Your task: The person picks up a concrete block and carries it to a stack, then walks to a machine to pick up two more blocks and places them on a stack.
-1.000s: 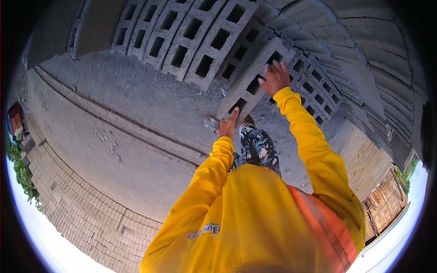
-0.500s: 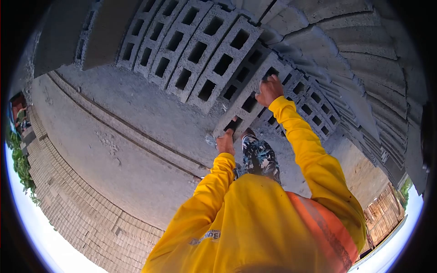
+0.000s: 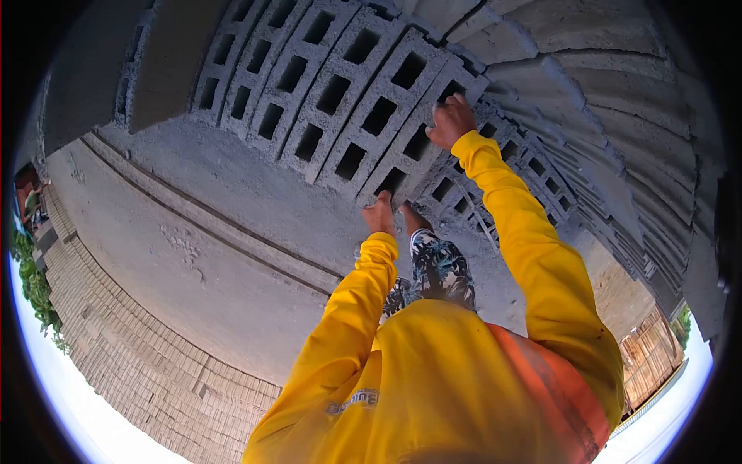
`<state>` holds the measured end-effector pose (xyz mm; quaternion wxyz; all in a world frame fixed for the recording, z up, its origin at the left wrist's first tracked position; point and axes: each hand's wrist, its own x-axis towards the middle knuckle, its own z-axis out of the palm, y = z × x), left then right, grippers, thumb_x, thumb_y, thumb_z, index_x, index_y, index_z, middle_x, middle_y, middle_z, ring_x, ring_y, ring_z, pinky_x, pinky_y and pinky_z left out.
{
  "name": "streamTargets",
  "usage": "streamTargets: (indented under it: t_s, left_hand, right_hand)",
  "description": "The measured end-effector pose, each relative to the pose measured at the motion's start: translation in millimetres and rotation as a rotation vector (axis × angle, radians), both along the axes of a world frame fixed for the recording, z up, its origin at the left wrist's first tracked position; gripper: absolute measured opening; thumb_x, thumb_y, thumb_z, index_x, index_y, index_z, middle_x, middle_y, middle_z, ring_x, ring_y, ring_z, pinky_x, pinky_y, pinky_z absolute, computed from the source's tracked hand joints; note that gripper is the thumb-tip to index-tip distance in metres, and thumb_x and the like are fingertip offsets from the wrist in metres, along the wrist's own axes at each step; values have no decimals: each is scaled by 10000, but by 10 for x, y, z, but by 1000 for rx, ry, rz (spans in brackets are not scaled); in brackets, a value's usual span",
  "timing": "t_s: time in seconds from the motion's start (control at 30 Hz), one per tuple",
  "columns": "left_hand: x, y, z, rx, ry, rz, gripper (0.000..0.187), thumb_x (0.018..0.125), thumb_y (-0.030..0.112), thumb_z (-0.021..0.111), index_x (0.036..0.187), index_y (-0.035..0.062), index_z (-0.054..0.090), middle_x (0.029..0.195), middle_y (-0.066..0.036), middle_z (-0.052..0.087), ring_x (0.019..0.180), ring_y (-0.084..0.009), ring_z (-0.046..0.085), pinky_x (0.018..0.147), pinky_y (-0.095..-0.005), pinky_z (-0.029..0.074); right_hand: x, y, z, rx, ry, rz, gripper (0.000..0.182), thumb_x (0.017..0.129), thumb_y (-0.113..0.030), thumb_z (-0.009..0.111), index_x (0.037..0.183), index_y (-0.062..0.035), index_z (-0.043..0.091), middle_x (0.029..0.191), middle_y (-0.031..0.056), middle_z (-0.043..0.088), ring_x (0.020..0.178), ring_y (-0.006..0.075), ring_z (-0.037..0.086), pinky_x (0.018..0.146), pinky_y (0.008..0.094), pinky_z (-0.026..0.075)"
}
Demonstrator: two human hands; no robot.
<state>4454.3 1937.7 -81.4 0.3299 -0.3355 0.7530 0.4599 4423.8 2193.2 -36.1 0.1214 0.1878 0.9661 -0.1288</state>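
Observation:
A grey hollow concrete block (image 3: pixel 403 164) stands flush against the near end of a row of similar blocks (image 3: pixel 348 71), its three rectangular holes facing me. My right hand (image 3: pixel 452 122) grips its upper part, with the fingers bent over the edge by the holes. At the lower end, my left hand (image 3: pixel 379 214) holds the block beside the lowest hole; some fingertips are hidden there. Both hands are closed on this one block.
More hollow blocks (image 3: pixel 510 151) lie stacked to the right, below a tall wall of stacked blocks (image 3: pixel 610 85). My legs in patterned shorts (image 3: pixel 440 263) are just below the block. A long ridge (image 3: pixel 209 205) crosses the ground at left, and paving-like rows of blocks (image 3: pixel 147 332) lie beyond.
The block has moved up and left, from tilted and apart to lying against the row's end. Both hands moved with it and kept their hold.

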Motion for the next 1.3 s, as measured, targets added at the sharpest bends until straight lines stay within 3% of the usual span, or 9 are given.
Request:
streamTargets:
  t_s: [0.2,0.33,0.4,0.5,0.63,0.77,0.87,1.07,1.3]
  left_hand:
    - [-197,-66,229,-40,-70,-234,708,692,525,665,924,-143,627,923,-260,654,897,-318,633,793,-397,453]
    - [-272,-529,230,113,16,-657,832,662,641,687,1029,-103,619,1080,-259,624,1040,-315,604,876,-351,446]
    - [-267,-1153,-150,159,349,-1008,721,733,578,664,1046,-71,624,1083,-226,630,1026,-316,605,863,-350,453]
    - [-369,-1937,457,214,171,-692,506,838,440,628,1076,-6,641,1054,-148,655,959,-286,625,795,-345,476]
    - [-87,-3610,144,146,52,-256,452,843,396,641,1112,33,629,1026,-66,661,886,-169,629,691,-312,468]
    - [447,-5385,90,-105,-249,-293,481,885,380,559,1221,36,548,1119,-102,640,922,-209,632,671,-360,480]
    - [1038,-6589,101,-278,-417,-333,380,875,373,548,1113,78,578,939,-43,636,741,-179,594,575,-356,431]
    - [1848,-6638,1265,-350,-395,-15,354,881,359,530,1094,83,593,967,-64,654,793,-182,614,631,-373,464]
    - [1972,-5826,1427,-223,-448,-130,424,859,352,587,1157,51,582,1035,-104,661,904,-218,636,717,-336,478]
  right_hand:
    - [-70,-23,22,35,-76,29,348,727,-352,718,834,-22,690,976,147,662,1055,287,533,1072,418,263]
    - [-11,-78,167,182,-144,54,595,780,-538,640,1077,-23,637,1147,137,615,1156,288,494,1087,428,240]
    - [87,-80,553,179,-26,52,628,804,-536,618,1181,-35,581,1201,129,593,1185,264,488,1084,416,255]
    - [549,-105,908,-8,73,-209,580,818,-515,612,1158,-46,592,1130,148,629,1082,274,569,993,381,383]
    - [1699,-518,948,-244,86,-624,495,816,-448,638,1090,-36,632,1043,175,660,982,302,628,864,355,477]
    - [2945,-1291,375,-294,-246,-858,481,751,-403,693,1049,-27,654,1085,192,643,1043,351,597,903,387,459]
    - [3545,-1827,-132,-153,-597,-966,528,732,-336,701,1135,-13,596,1227,214,564,1151,358,535,970,395,432]
    - [3857,-1657,-1324,-70,-498,-984,483,755,-286,595,1150,-10,566,1216,232,554,1136,394,525,962,452,424]
    - [3510,-1412,-1709,26,-674,-944,374,806,-259,615,1127,-73,573,1221,166,547,1105,339,569,926,449,457]
